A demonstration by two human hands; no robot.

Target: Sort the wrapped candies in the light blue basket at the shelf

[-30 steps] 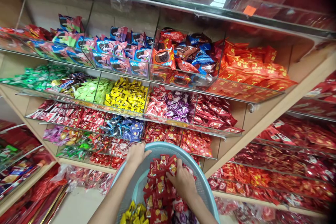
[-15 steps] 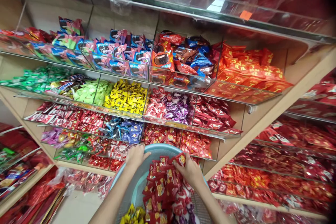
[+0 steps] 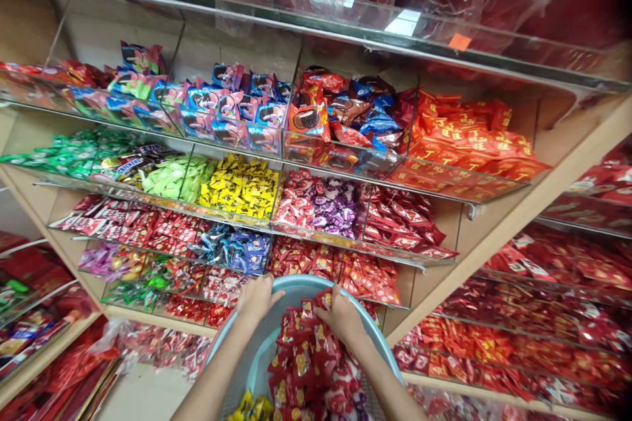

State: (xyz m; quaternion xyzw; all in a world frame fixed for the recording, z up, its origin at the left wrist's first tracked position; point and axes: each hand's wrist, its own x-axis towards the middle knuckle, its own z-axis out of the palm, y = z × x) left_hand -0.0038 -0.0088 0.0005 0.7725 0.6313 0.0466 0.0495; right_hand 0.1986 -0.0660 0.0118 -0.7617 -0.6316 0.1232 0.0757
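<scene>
A light-blue plastic basket [image 3: 382, 332] is in front of me at the bottom of the view. It holds many small red candy packets [image 3: 301, 362], yellow-wrapped candies [image 3: 251, 406] and some white, red and purple ones. My left hand [image 3: 255, 302] is closed on the basket's far-left rim, its thumb lying over the inner side. My right hand [image 3: 340, 317] is closed at the far rim on the right, with its thumb inside above the red packets. Its fingertips are partly hidden beyond the rim.
A tiered candy rack with clear dividers fills the view ahead, with yellow candies [image 3: 240, 185], purple candies [image 3: 336, 204] and orange packets [image 3: 457, 131]. A wooden side panel [image 3: 508, 210] slants on the right. More red packets [image 3: 533, 306] fill shelves beyond it. Plastic-wrapped goods hang above.
My right hand has shifted left along the far rim, closer to my left hand. The basket has turned or moved slightly right, and the view has tilted a little.
</scene>
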